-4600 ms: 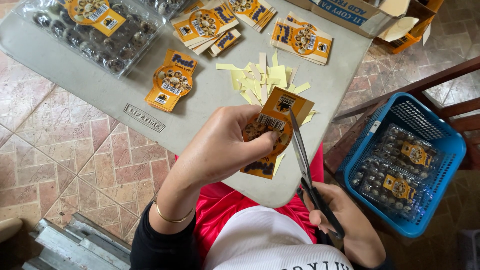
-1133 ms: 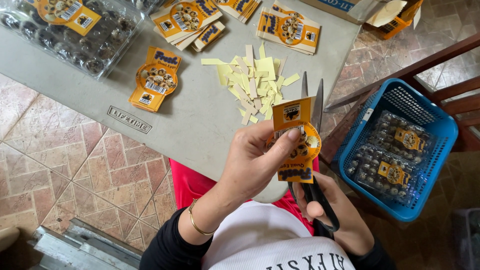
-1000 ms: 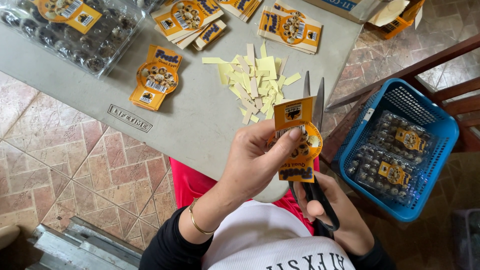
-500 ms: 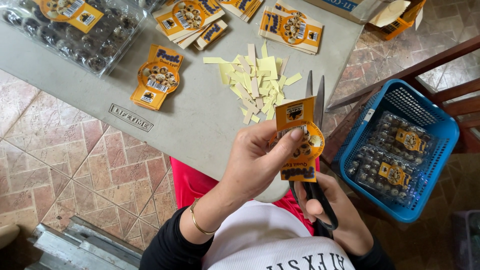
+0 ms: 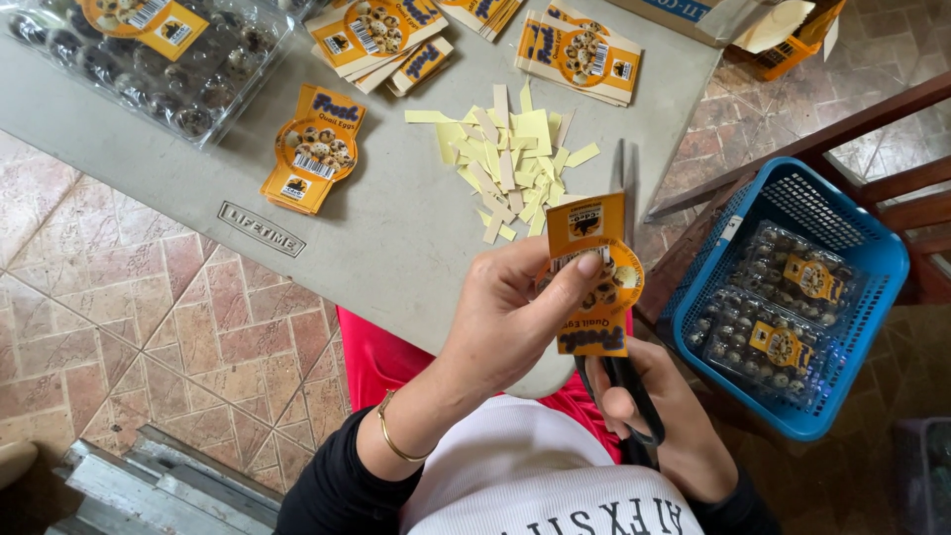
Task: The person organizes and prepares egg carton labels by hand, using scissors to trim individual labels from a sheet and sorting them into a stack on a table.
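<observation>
Nearest the camera, the right hand (image 5: 659, 421) is closed through the handles of the black scissors (image 5: 624, 297), fingers curled tight on them; the blades point away, slightly apart, running up behind the orange label (image 5: 592, 272). The left hand (image 5: 510, 312) pinches that label, thumb pressed on its round printed middle and the other fingers folded behind it, so it stands just above the near edge of the grey table (image 5: 396, 238). To the right of the table, lower down, a blue basket (image 5: 872, 327) holds clear egg packs with orange labels. On the table just beyond the held label lies a heap of yellow paper strips (image 5: 510, 163). Left of the heap rests a single orange label (image 5: 312, 149). At the table's far left sits a clear egg tray (image 5: 149, 59); stacks of labels (image 5: 580, 50) lie along its far edge.
</observation>
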